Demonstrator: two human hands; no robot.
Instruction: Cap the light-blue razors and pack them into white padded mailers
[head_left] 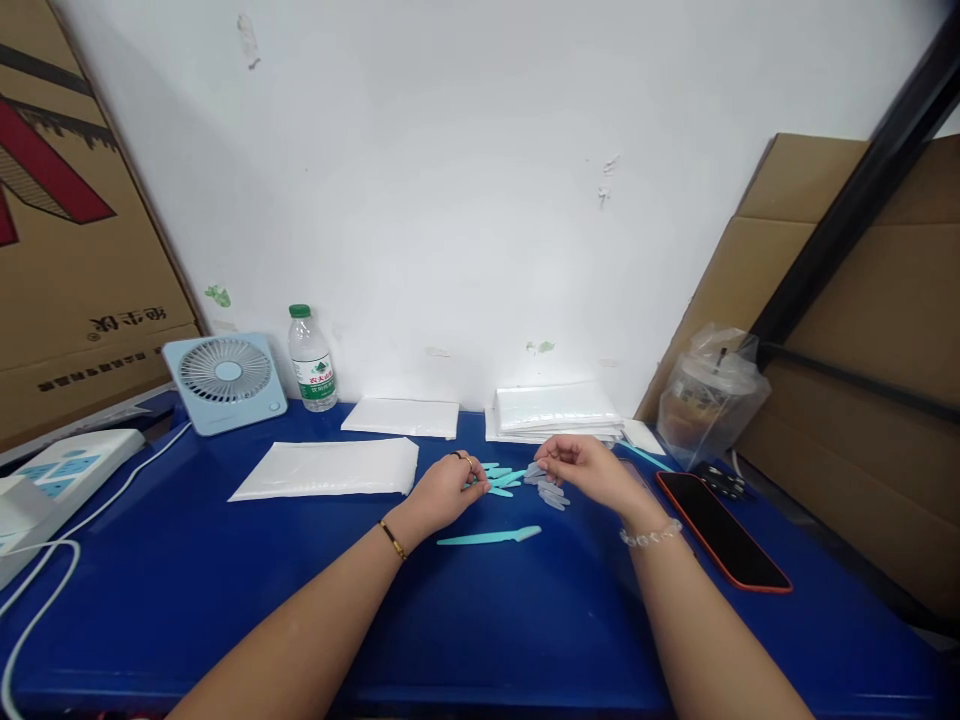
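My left hand point(451, 486) is closed on a turquoise stick-like tool, beside a small pile of turquoise tools point(501, 490). Opposite it, my right hand point(576, 466) pinches a small translucent piece point(534, 470). Several more translucent pieces point(553, 495) lie just below my right fingertips. One turquoise tool point(489, 537) with a wider, angled end lies alone nearer to me on the blue table point(480, 630). The tips of my left fingers partly hide the tool they hold.
White packets point(330, 469) lie at the left and a stack of them point(555, 408) by the wall. Around are a fan point(229, 380), bottle point(311, 365), power strip point(67, 480), phone point(724, 530), and bagged cup point(705, 395).
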